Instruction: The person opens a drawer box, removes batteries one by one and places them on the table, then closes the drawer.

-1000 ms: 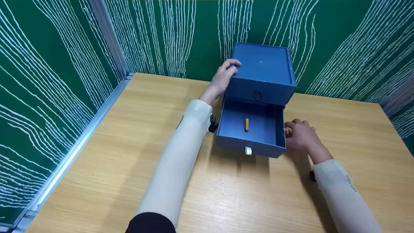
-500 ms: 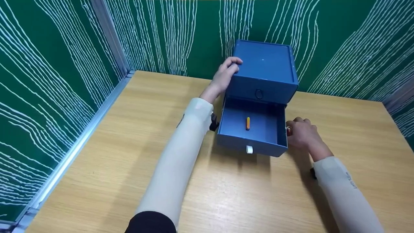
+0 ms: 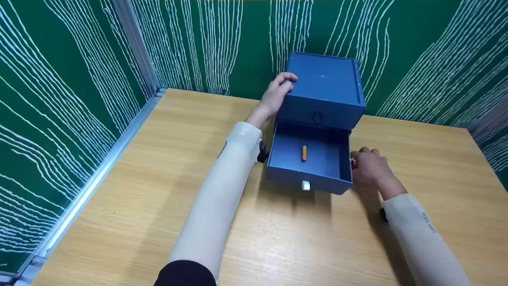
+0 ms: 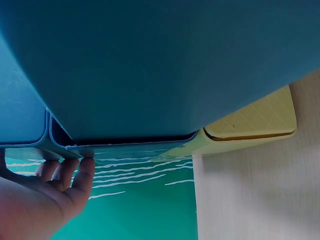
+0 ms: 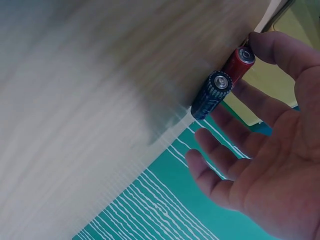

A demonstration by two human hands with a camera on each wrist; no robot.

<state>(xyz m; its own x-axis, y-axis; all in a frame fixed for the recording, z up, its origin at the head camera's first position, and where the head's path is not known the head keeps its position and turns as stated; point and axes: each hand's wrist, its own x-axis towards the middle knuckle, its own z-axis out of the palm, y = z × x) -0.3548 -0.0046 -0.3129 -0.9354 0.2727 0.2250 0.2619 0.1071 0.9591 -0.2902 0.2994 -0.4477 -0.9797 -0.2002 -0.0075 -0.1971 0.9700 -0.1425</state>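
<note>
Red battery (image 5: 240, 63) is pinched in the person's right hand (image 5: 285, 165).

batteries (image 5: 220, 81) sit right of the drawer (image 3: 293, 174); a stick (image 3: 304, 153) lies inside.

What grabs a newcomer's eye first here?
First, the blue drawer unit toward the back of the table, its lower drawer open with a small orange stick inside. Behind it, the green wall is streaked with wavy white. Right of the drawer, the right hand is at a red battery, beside a dark blue battery.
</note>
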